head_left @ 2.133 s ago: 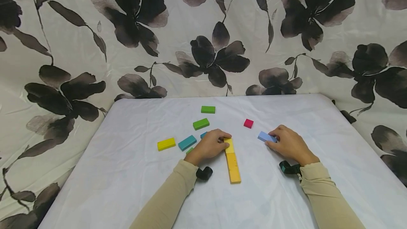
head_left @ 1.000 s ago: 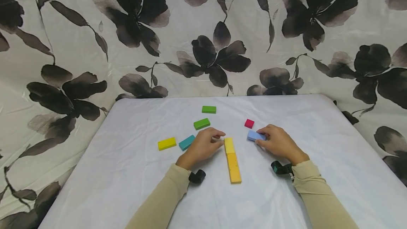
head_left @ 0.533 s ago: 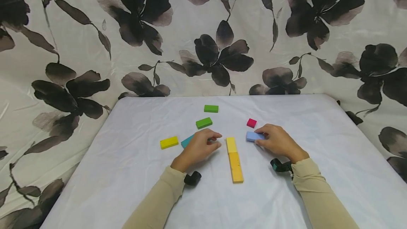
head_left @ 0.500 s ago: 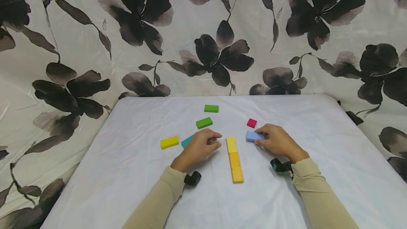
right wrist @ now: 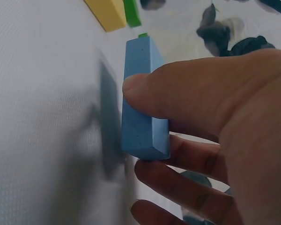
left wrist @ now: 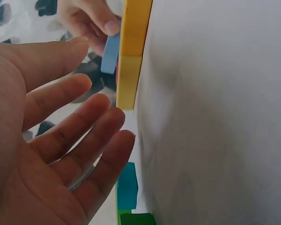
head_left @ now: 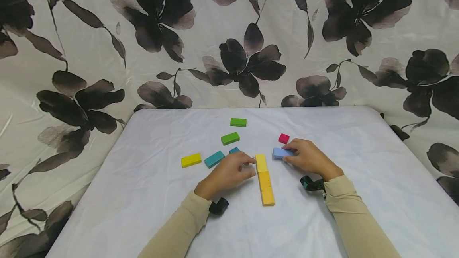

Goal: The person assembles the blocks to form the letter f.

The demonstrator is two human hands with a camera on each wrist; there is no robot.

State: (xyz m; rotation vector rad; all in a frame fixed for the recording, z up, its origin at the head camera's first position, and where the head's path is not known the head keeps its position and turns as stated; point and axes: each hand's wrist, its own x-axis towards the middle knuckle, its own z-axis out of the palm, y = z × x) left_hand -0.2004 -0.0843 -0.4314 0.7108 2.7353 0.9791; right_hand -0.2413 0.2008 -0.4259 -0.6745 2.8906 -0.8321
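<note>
My right hand (head_left: 312, 157) pinches a light blue block (head_left: 280, 153) between thumb and fingers. In the right wrist view a shadow falls beside this block (right wrist: 140, 103), which seems held a little off the cloth. A pale yellow block (head_left: 261, 163) and a deeper yellow block (head_left: 265, 188) lie end to end in a line on the table. Left of the pale one is my left hand (head_left: 227, 174), its fingers loosely bent with nothing in them. In the left wrist view a gap separates these fingers (left wrist: 103, 126) from the yellow blocks.
A red block (head_left: 284, 138) lies just beyond the light blue one. Two green blocks (head_left: 230, 138) lie farther back. Left of centre are a teal block (head_left: 214, 159), a bright yellow block (head_left: 191, 160) and another teal block (head_left: 234, 150), partly hidden by my left hand.
My left hand let go of the pale yellow block, drew back left, then came back towards it. My right hand has carried the light blue block leftward, nearer the yellow line.
</note>
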